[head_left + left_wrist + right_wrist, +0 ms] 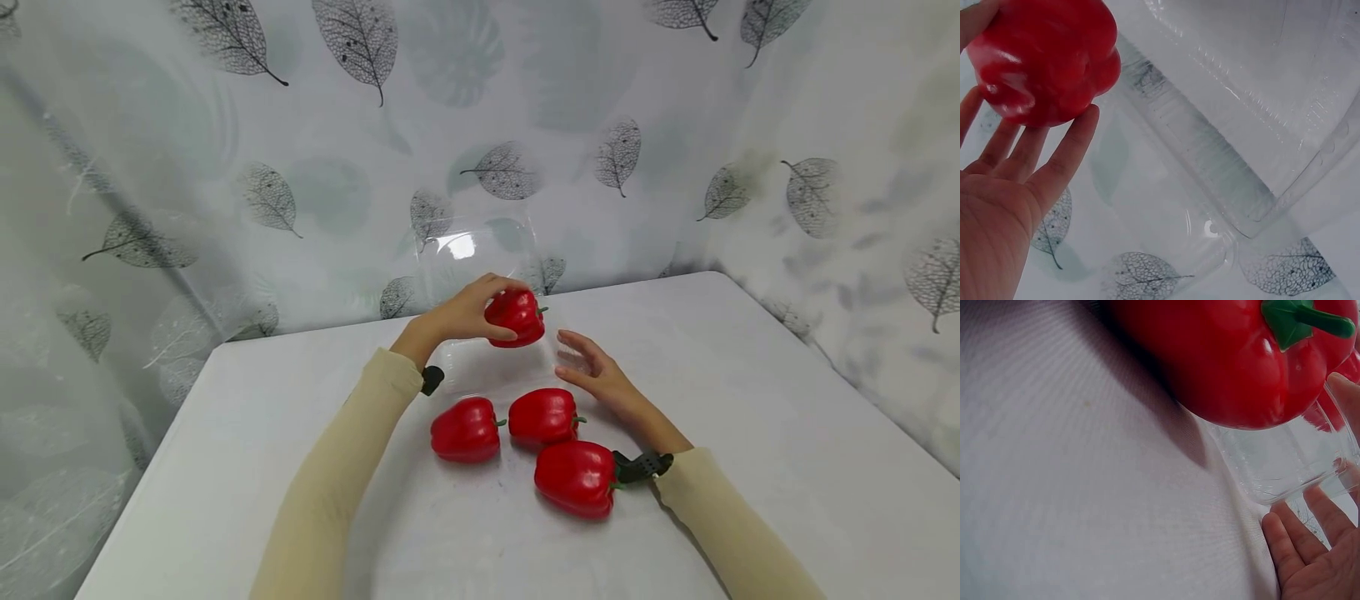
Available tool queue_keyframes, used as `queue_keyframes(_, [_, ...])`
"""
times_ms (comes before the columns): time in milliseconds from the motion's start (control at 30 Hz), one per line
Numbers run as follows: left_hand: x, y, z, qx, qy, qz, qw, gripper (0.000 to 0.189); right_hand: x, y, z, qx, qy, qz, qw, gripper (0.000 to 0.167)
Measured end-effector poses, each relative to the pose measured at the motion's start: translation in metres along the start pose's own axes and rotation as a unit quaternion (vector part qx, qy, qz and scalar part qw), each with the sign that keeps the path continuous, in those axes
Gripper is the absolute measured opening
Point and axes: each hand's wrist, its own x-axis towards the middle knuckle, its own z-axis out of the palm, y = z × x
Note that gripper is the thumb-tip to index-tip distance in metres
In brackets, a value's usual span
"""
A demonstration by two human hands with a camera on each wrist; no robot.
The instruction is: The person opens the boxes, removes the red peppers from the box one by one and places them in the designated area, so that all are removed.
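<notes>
My left hand (474, 313) grips a red bell pepper (519, 320) from above, thumb on its near side, over a clear plastic clamshell container (474, 377). In the left wrist view, the fingers support the pepper (1047, 59) beside the container's transparent rim (1210, 206). The container's lid (480, 250) stands raised at the back. To the right of the container is my right hand (603, 379), fingers loosely bent and spread toward its side, with no pepper in it. Three more red bell peppers lie in front: one left (467, 430), one middle (544, 417), one nearest (576, 478).
A white-covered table (247, 417) carries everything. Behind it and along both sides hangs a pale curtain (315, 192) printed with leaves. The nearest pepper lies close beside the black right wrist strap (637, 467).
</notes>
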Motion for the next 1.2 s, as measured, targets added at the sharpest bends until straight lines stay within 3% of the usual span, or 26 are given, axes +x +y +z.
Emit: queue_keyframes(1200, [-0.027, 0.018, -0.006, 0.023, -0.022, 0.032, 0.999, 0.071, -0.001, -0.003, 0.001, -0.013, -0.009, 0.007, 0.9999, 0.071])
